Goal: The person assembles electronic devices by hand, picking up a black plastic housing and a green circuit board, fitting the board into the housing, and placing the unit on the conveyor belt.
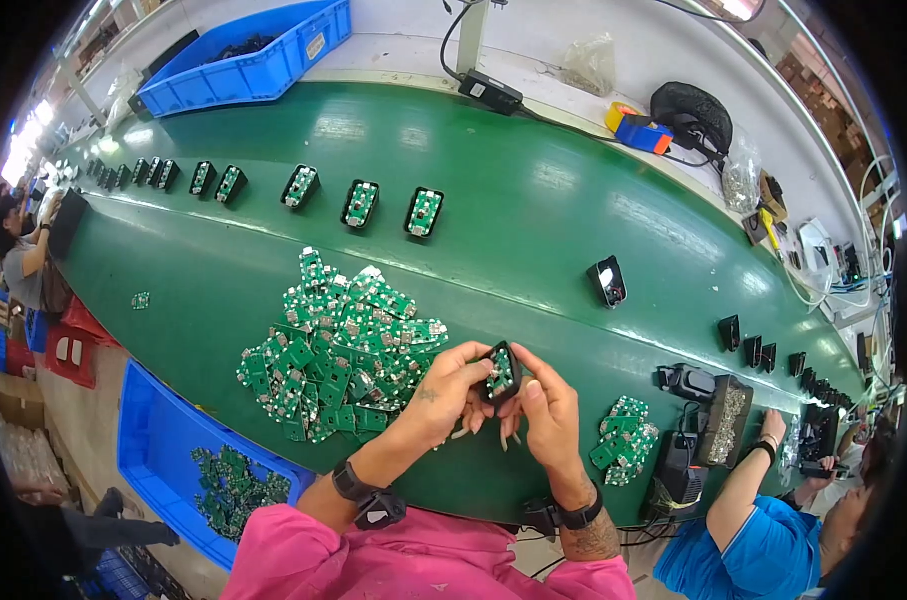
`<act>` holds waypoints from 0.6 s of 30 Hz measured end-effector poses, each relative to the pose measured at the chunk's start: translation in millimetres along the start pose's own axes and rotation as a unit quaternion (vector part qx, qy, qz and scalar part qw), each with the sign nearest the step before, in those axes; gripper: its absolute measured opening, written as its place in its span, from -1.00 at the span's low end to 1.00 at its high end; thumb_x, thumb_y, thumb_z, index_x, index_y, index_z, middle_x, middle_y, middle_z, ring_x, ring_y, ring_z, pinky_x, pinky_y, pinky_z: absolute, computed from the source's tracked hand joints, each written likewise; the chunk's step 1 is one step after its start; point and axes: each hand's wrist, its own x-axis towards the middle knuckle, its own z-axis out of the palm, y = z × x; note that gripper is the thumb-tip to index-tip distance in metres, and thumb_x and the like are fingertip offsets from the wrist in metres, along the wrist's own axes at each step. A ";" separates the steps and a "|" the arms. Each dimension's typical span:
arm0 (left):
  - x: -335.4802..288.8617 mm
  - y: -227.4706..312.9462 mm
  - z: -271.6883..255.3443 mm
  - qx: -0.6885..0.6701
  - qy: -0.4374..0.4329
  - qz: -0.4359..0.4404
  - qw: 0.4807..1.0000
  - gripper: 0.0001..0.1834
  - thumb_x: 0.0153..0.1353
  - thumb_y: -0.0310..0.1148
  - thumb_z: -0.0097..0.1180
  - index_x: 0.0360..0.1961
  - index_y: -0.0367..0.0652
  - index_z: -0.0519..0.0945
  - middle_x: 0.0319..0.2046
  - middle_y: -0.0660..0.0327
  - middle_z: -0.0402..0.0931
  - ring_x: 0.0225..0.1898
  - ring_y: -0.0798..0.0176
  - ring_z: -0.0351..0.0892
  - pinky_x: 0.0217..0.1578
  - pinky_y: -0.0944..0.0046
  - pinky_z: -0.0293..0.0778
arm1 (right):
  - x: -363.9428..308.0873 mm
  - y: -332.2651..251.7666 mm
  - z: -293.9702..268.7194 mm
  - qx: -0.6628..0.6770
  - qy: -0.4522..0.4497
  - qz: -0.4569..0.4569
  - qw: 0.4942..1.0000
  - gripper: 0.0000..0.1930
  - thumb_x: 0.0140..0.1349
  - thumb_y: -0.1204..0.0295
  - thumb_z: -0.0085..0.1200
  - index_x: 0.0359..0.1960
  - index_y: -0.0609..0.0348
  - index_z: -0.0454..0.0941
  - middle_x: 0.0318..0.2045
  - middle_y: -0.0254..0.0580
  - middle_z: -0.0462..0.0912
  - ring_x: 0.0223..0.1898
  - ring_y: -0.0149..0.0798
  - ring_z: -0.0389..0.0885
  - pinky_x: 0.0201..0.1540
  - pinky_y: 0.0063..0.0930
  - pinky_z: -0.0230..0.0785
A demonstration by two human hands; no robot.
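Observation:
Between my two hands, above the near part of the green table, is a small black plastic housing (502,376) with a green circuit board (498,370) in it. My left hand (448,392) grips the housing from the left, its thumb pressing at the board. From the other side my right hand (546,402) holds the housing's edge with bent fingers. A large heap of green circuit boards (334,350) lies just left of my left hand. A smaller pile of boards (626,438) lies right of my right hand.
Housings with boards (360,204) stand in a row along the far left. One black housing (608,282) stands alone right of centre. A blue crate (164,430) with boards is at the lower left; a blue bin (264,60) is at the back. A co-worker's arm (749,480) reaches in at right.

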 end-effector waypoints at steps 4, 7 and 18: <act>-11.3 5.3 13.0 0.271 0.081 0.238 0.929 -0.72 0.44 -0.37 -0.08 0.07 -0.27 0.49 -0.55 0.15 0.58 -0.74 0.35 0.51 -0.71 0.38 0.39 | 1.3 -5.5 -1.2 -0.090 0.003 -0.066 0.994 -0.53 0.37 0.47 0.02 0.29 0.36 0.36 -0.41 -0.24 0.62 -0.52 -0.45 0.57 -0.44 -0.57 0.47; -14.3 3.9 15.9 0.409 0.138 0.333 0.838 -0.72 0.41 -0.40 -0.02 0.08 -0.24 0.55 -0.44 0.08 0.65 -0.64 0.26 0.62 -0.59 0.30 0.49 | 3.4 -5.2 -6.4 -0.211 0.021 -0.137 0.968 -0.52 0.33 0.50 0.03 0.28 0.35 0.38 -0.40 -0.22 0.62 -0.49 -0.42 0.58 -0.38 -0.52 0.49; -12.5 -14.5 13.8 0.547 0.109 0.583 0.592 -0.55 0.20 -0.58 0.18 0.15 -0.23 0.50 -0.45 0.12 0.59 -0.62 0.16 0.52 -0.63 0.25 0.38 | 3.2 -6.2 -7.8 -0.427 0.064 -0.322 0.842 -0.50 0.30 0.51 0.10 0.26 0.40 0.39 -0.45 -0.04 0.55 -0.47 -0.03 0.56 -0.39 -0.24 0.44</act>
